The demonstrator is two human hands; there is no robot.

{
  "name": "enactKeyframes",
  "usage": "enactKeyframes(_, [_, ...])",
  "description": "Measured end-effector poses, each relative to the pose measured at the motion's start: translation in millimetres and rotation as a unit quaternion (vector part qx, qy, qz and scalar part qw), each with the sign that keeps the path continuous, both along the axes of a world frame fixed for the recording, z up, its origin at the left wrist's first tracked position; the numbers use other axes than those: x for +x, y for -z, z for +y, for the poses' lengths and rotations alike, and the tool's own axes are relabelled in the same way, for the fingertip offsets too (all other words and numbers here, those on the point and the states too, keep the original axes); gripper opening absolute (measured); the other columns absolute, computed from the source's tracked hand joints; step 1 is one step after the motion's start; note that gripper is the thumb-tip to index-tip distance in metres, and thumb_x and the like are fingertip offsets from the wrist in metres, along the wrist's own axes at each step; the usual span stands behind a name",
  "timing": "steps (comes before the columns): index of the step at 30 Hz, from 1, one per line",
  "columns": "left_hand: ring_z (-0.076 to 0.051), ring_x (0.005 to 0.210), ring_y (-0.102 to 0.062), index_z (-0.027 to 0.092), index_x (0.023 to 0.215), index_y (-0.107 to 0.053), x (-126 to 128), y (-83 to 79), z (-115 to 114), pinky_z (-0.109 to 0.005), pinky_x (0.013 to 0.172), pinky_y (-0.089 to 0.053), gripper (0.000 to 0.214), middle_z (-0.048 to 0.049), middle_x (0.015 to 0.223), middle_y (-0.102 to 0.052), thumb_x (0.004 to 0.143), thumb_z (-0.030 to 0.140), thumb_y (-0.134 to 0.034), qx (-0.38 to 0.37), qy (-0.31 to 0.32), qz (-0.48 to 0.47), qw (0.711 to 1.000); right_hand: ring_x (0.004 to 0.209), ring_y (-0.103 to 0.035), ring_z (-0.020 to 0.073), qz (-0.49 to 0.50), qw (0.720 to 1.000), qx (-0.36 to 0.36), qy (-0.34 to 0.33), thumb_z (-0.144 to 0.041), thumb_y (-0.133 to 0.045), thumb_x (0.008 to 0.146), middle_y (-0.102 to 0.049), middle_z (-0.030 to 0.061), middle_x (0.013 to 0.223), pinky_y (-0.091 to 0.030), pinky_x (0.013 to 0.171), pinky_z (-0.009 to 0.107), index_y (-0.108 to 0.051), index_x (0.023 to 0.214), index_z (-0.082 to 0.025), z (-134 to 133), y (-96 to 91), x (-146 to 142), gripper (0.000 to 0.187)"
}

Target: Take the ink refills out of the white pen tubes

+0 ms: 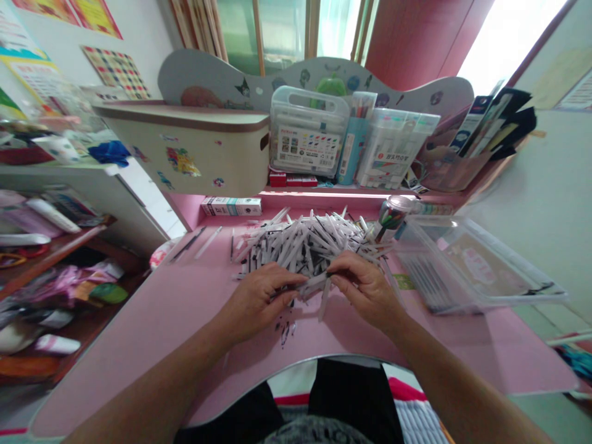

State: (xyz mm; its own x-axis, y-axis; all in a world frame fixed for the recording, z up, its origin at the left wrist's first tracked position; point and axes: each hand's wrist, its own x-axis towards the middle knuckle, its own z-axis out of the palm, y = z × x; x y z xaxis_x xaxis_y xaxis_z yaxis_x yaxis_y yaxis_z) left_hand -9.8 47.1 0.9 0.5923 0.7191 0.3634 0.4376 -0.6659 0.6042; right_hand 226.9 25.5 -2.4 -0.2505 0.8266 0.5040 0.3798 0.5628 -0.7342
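Note:
A whitish pen (316,282) spans the gap in front of me, between my two hands. The thumb and fingers of my left hand (264,295) pinch its left end. At the other end, my right hand (365,285) closes thumb and forefinger around a small dark tip. Just beyond my hands lies a big heap of white pens (300,242) with black parts, jumbled in all directions. One loose white pen (325,300) points toward me below the right fingers. Small black pieces (285,330) are scattered on the pink desk (185,327) nearer to me.
At right, a clear plastic box (504,290) holds a row of pens. Behind the heap stands a cup of pens (393,216). A shelf carries a beige bin (222,151), a marker case (309,132) and a pen holder (456,169). Several slim sticks (208,242) lie at left.

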Motion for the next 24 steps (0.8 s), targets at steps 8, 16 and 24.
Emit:
enactKeyframes(8, [-0.019, 0.080, -0.062, 0.021, 0.107, -0.073, 1.9, 0.1, -2.3, -0.031, 0.075, -0.047, 0.025, -0.0046, 0.082, -0.073, 0.088, 0.016, -0.058, 0.008, 0.015, 0.010, 1.000, 0.061, -0.048, 0.0123, -0.065, 0.997, 0.036, 0.033, -0.027, -0.052, 0.095, -0.050, -0.0009, 0.064, -0.035, 0.060, 0.026, -0.052, 0.065, -0.019, 0.1, 4.7, -3.1, 0.030])
enactKeyframes(16, [-0.019, 0.080, -0.061, 0.019, 0.109, -0.072, 0.9, 1.7, -1.2, -0.031, 0.073, -0.046, 0.025, -0.0047, 0.082, -0.073, 0.089, 0.014, -0.057, 0.033, 0.018, 0.008, 0.999, 0.065, -0.051, 0.0127, -0.022, 0.999, -0.039, -0.014, -0.022, -0.055, 0.089, -0.056, -0.0001, 0.078, -0.038, 0.059, 0.024, -0.058, 0.100, -0.020, -2.9, 2.0, 1.7, 0.012])
enactKeyframes(24, [-0.020, 0.082, -0.061, 0.017, 0.111, -0.071, 0.2, 3.0, -0.7, -0.031, 0.073, -0.045, 0.025, -0.0061, 0.086, -0.074, 0.090, 0.015, -0.057, 0.046, 0.036, 0.022, 0.998, 0.062, -0.047, 0.0117, -0.077, 0.997, -0.007, -0.020, -0.026, -0.051, 0.095, -0.050, -0.0014, 0.068, -0.034, 0.060, 0.025, -0.056, 0.076, -0.019, -1.5, 4.2, 3.2, 0.020])
